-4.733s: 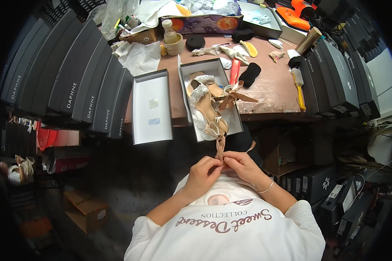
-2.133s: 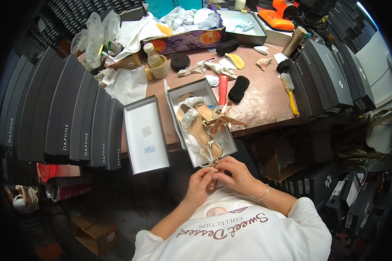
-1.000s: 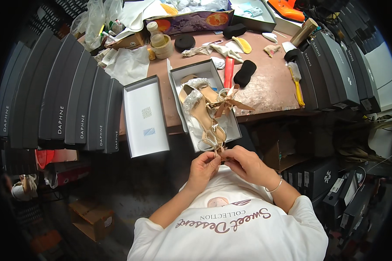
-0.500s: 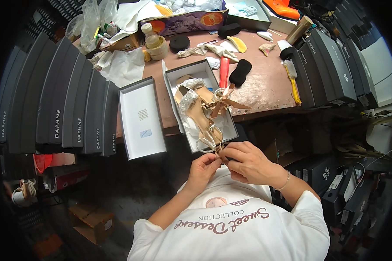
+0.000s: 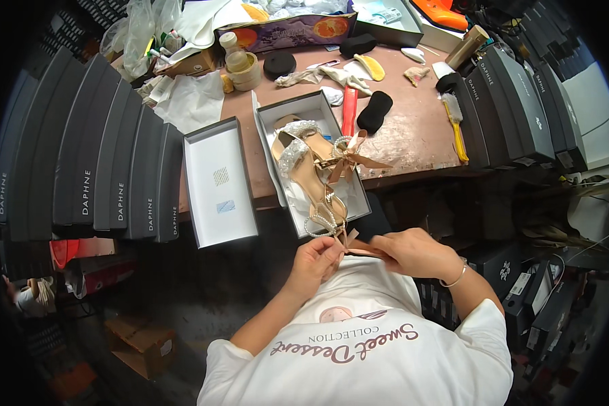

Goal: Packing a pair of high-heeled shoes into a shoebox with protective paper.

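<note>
A pair of beige sandals lies in a grey shoebox [image 5: 360,215] at the table's front edge. The nearer sandal [image 5: 303,177] has a glittery white toe band and a pearl-trimmed ankle strap [image 5: 320,223] reaching over the box's front end. My left hand [image 5: 314,262] pinches the tan ribbon right by that strap. Stretched out to the right, a length of the ribbon [image 5: 367,250] runs into my right hand [image 5: 418,253], whose fingers are closed on it. On the farther sandal, a tan satin bow [image 5: 346,160] is tied beside a ring of pearls.
Left of the shoebox lies its white-lined lid [image 5: 218,154]. Grey shoeboxes [image 5: 74,155] stand in rows at left and right [image 5: 501,111]. Behind are a red strip [image 5: 349,110], black pads [image 5: 374,112], a bottle [image 5: 234,53] and a yellow-handled brush [image 5: 457,128].
My right hand has moved away to the right, drawing the ribbon out from the strap. My left hand stays pinched beside the strap.
</note>
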`<state>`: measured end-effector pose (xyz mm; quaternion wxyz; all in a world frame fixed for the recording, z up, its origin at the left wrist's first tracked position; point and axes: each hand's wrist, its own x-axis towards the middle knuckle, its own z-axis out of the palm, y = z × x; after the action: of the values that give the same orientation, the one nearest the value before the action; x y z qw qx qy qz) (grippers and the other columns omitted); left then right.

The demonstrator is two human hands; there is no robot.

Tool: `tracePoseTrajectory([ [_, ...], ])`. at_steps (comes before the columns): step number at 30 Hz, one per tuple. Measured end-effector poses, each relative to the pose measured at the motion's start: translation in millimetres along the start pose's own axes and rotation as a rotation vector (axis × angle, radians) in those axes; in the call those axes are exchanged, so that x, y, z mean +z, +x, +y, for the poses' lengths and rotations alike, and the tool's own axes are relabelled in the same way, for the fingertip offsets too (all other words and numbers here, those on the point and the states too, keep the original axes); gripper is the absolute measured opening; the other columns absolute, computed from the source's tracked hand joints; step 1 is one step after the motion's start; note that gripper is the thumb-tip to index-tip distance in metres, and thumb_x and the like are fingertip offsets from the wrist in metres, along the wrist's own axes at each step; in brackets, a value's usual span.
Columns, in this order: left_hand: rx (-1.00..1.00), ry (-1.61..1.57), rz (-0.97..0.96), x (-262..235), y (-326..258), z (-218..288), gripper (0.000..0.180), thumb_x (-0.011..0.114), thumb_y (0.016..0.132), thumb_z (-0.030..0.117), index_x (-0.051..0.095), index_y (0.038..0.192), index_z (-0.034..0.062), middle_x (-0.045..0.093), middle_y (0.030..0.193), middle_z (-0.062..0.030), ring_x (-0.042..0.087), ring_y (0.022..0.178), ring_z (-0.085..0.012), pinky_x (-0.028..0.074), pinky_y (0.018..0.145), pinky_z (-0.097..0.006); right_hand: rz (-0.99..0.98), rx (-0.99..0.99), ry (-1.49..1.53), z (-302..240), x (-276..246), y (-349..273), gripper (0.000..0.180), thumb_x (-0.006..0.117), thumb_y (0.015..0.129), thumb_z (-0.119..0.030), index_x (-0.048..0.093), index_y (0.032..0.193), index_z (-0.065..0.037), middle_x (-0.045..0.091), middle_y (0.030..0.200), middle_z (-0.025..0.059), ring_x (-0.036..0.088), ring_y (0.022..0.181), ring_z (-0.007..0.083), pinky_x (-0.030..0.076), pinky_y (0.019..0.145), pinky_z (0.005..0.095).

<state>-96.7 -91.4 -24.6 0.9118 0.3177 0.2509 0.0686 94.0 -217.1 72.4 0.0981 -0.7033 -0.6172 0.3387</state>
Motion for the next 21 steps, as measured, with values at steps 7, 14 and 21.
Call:
tracePoseTrajectory([
  [7, 0.057, -0.06, 0.074, -9.7, 3.1, 5.5, 0.015, 0.059, 0.096, 0.016, 0.062, 0.095, 0.0011, 0.053, 0.073, -0.0002, 0.034, 0.05, -0.0016, 0.025, 0.043, -0.017, 0.426, 0.168, -0.421, 24.9, -17.6, -34.7, 0.043, 0.08, 0.066, -0.018, 0.065, 0.104, -0.004, 0.061, 0.101, 0.0124, 0.061, 0.088, 0.0272, 0.05, 0.07, 0.0373],
  [14, 0.067, -0.052, 0.056, 4.8, 3.8, 18.4, 0.013, 0.059, 0.096, 0.013, 0.063, 0.101, 0.0018, 0.058, 0.078, -0.0018, 0.039, 0.053, -0.0023, 0.031, 0.047, -0.016, 0.541, -0.311, -0.231, -3.8, 23.7, 41.3, 0.026, 0.07, 0.074, -0.015, 0.065, 0.099, -0.01, 0.057, 0.087, 0.0031, 0.054, 0.078, 0.0204, 0.039, 0.069, 0.0333],
  [21, 0.818, 1.211, 0.151, -4.3, 8.2, 46.1, 0.016, 0.066, 0.084, 0.002, 0.066, 0.1, -0.0004, 0.065, 0.085, -0.0145, 0.064, 0.071, -0.0289, 0.051, 0.063, -0.034, 0.572, -0.314, -0.191, 7.9, 10.8, 49.1, 0.011, 0.061, 0.075, -0.005, 0.062, 0.086, -0.01, 0.052, 0.076, 0.0026, 0.052, 0.074, 0.0208, 0.038, 0.067, 0.0332],
])
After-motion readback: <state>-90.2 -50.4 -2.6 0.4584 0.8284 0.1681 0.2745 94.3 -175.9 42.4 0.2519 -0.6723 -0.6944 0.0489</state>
